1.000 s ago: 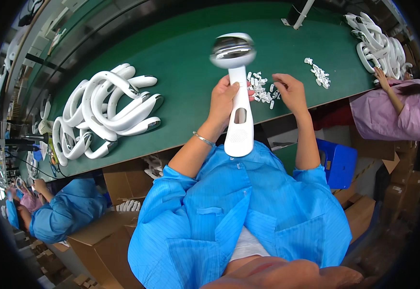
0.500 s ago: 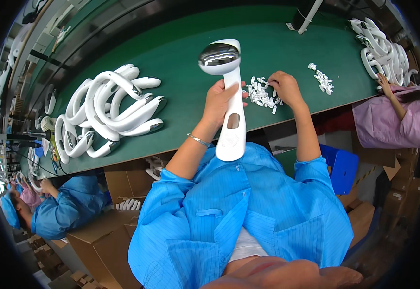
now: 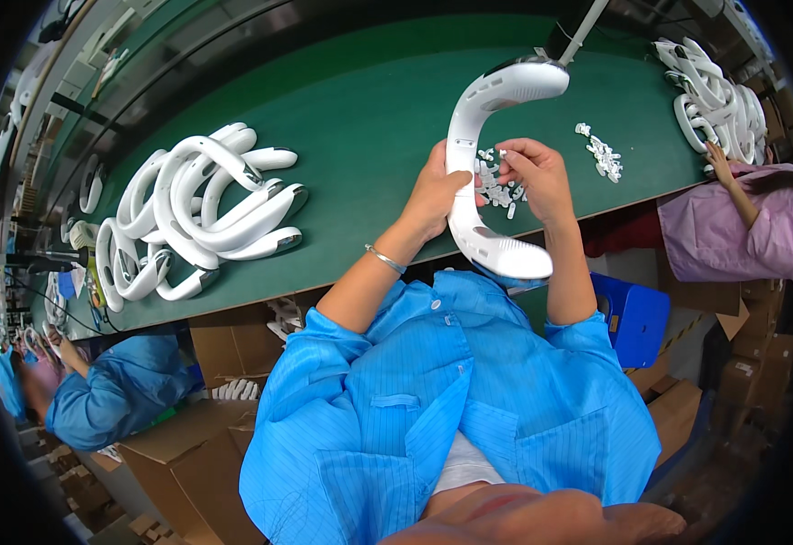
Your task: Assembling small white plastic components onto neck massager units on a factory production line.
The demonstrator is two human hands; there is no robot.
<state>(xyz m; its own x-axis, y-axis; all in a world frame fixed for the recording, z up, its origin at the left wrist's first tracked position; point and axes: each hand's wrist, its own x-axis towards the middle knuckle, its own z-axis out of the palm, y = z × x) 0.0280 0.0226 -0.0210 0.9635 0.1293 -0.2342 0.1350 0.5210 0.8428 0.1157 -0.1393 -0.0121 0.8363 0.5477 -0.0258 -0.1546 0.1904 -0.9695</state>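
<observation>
L hand (image 3: pixel 435 191) grips a white U-shaped neck fan (image 3: pixel 471 173) above the green table (image 3: pixel 360 118) edge, R hand (image 3: pixel 535 174) w/ fingers pinched together beside it, over small white parts (image 3: pixel 496 191).

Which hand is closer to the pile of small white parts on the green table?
Right. The right hand hovers directly over the small white parts, while the left hand grips the white curved device just beside them.

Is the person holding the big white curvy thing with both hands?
No, only the left hand grips the white curved piece; the right hand pinches something small beside it.
</observation>
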